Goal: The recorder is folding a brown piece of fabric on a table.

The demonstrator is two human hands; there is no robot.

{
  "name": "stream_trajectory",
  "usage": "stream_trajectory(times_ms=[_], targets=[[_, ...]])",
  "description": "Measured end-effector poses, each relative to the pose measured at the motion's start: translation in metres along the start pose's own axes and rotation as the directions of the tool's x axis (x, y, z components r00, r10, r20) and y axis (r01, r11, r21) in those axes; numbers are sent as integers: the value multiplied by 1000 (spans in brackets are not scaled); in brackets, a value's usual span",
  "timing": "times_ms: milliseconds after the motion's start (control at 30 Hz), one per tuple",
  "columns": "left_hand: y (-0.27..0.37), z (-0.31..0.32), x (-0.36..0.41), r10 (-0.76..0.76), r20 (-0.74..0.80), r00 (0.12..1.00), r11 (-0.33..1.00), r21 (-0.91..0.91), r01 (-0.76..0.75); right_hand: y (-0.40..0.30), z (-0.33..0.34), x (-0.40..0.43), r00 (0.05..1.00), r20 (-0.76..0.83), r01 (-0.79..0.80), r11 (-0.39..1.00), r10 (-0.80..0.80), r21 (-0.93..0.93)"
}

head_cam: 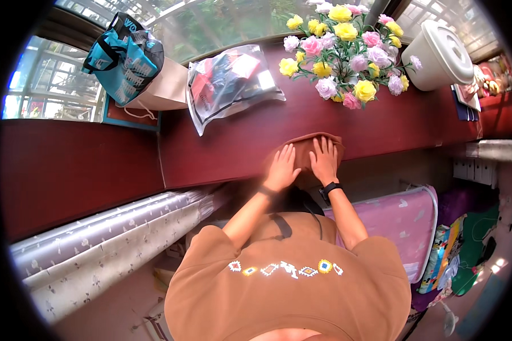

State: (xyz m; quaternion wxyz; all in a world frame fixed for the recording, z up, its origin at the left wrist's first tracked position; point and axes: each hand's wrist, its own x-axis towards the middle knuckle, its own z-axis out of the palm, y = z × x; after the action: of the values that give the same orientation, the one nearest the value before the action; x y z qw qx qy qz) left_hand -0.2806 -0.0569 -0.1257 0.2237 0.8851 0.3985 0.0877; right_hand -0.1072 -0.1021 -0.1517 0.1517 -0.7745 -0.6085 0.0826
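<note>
A piece of brown cloth (pixel 304 154) lies folded at the near edge of the dark red tabletop, below the vase of artificial flowers. My left hand (pixel 283 167) rests flat on the cloth's left part, thumb spread away from the fingers. On its right part lies my right hand (pixel 325 160), palm down, fingers slightly apart and pointing at the cloth's far edge. Neither hand grips the cloth. Both wrists wear dark bands. Whether the cloth is a separate piece or joined to the brown shirt is not clear.
Artificial roses (pixel 350 55) stand at the back beside a white lidded bucket (pixel 437 55). A clear plastic bag with contents (pixel 234 81) lies back left, near a paper bag (pixel 168 85) and a blue bag (pixel 130 68). A pink padded board (pixel 392 221) stands below the table's right side.
</note>
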Motion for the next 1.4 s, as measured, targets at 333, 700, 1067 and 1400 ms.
stream_trajectory(times_ms=[333,700,1067,1400], targets=[[-79,-22,-18,-82,152,985,996,42,77,-63,27,19,983,106,144,986,-152,83],[-86,-16,-19,-151,323,934,981,168,101,-61,28,13,973,30,214,948,-228,236],[21,63,95,140,307,941,971,143,-191,112,-13,19,1000,16,11,997,-12,77],[146,143,179,241,193,951,962,83,-261,265,-76,23,993,74,-100,994,97,40]])
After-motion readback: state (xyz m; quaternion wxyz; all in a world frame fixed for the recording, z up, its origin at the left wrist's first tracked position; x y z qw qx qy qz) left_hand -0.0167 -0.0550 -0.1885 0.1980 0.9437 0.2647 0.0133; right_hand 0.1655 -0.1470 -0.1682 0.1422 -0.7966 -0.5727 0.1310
